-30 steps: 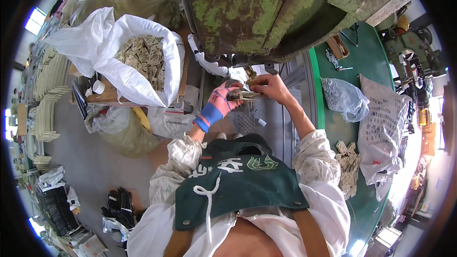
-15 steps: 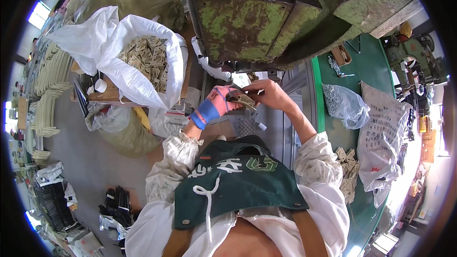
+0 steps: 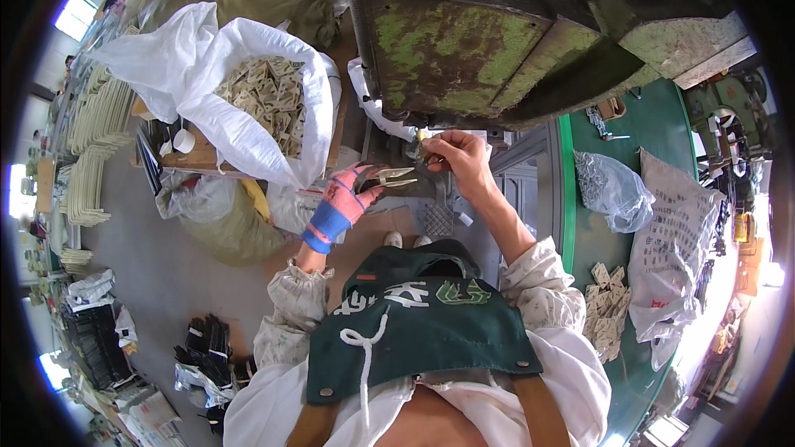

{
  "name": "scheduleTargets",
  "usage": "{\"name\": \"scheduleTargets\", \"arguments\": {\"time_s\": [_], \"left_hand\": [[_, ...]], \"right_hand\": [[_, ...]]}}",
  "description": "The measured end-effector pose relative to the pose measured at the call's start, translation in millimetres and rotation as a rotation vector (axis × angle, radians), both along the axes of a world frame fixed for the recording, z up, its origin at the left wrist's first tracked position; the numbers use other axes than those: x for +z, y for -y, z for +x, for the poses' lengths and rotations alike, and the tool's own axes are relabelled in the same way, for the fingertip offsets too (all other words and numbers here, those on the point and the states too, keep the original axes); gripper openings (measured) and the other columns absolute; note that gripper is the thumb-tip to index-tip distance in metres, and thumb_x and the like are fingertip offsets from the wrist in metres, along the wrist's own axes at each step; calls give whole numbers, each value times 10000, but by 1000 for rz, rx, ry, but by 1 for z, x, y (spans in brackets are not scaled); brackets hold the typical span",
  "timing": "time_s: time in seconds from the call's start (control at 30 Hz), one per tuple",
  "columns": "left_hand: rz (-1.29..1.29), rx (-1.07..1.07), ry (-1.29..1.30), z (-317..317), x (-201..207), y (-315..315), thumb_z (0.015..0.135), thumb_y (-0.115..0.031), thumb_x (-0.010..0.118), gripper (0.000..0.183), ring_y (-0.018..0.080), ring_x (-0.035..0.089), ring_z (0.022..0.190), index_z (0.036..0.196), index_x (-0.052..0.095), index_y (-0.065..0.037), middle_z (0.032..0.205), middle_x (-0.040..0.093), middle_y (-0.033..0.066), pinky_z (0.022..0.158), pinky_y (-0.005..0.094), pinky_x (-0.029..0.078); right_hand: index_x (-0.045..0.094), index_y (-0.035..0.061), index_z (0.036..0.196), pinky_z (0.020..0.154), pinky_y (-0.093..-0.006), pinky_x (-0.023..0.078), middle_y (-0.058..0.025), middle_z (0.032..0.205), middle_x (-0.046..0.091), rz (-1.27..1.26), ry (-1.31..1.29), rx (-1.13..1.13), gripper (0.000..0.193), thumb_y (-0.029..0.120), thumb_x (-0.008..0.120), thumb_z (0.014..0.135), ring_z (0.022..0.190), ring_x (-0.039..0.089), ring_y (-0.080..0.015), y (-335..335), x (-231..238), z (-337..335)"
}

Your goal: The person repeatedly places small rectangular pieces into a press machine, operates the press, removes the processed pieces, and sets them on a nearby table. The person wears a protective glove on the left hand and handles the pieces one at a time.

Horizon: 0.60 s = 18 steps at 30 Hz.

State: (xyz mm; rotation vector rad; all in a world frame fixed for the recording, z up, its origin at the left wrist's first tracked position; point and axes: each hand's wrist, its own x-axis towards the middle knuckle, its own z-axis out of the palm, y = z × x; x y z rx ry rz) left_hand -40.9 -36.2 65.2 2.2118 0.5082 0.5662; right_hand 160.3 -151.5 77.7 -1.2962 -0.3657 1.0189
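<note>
My left hand (image 3: 338,201), in a pink and blue glove, is closed around a small beige metal plate piece (image 3: 396,177); its prongs stick out to the right past my fingers. My bare right hand (image 3: 460,159) is a little farther off, under the lower edge of the green, worn machine (image 3: 455,50). Thumb and fingers are pinched together at its left side, and what they hold, if anything, is too small and dark to name. A gap separates the two hands.
Left of the machine stands an opened white sack (image 3: 319,136) full of beige plates. On the green table (image 3: 662,128) at the right lie a clear bag of metal parts (image 3: 613,190), a printed sack (image 3: 675,248) and a pile of beige plates (image 3: 606,314). A foot pedal (image 3: 439,220) sits below my hands.
My hands were together at the beige piece and are now apart. The left has moved left and nearer me with the piece; the right stays by the machine. The view has shifted slightly.
</note>
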Motion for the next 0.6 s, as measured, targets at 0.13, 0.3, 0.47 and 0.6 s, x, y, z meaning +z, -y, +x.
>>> {"name": "scheduleTargets", "arguments": {"time_s": [0.13,0.3,0.47,0.6], "left_hand": [[-21,1,-35,-14,1,-5,772,-187,694,329,341,603,887,1062,608,-57,974,647,146,779,382,468],[37,29,-81,-20,-7,-10,785,-210,688,327,348,602,843,1058,605,-52,951,644,168,757,391,473],[-996,-98,254,-3,-30,-7,853,-152,633,286,258,657,827,1062,576,35,951,658,159,742,338,525],[-1283,-106,312,46,23,27,912,-175,560,301,261,673,798,1086,561,71,972,650,169,719,350,567]], "right_hand": [[630,-1,778,520,-173,482,-32,683,605,-35,-99,-37,103,92,669,800,565,562,-74,1,3,-4],[636,-26,843,556,-185,497,-50,733,623,-53,-95,-17,119,88,661,817,605,578,-82,2,-13,-7],[637,-59,921,648,-219,518,-74,818,647,-72,139,-49,160,77,654,838,695,607,-100,38,1,-10],[636,-46,957,731,-223,483,-47,853,644,135,296,-10,163,55,660,831,786,586,-93,58,12,1]]}}
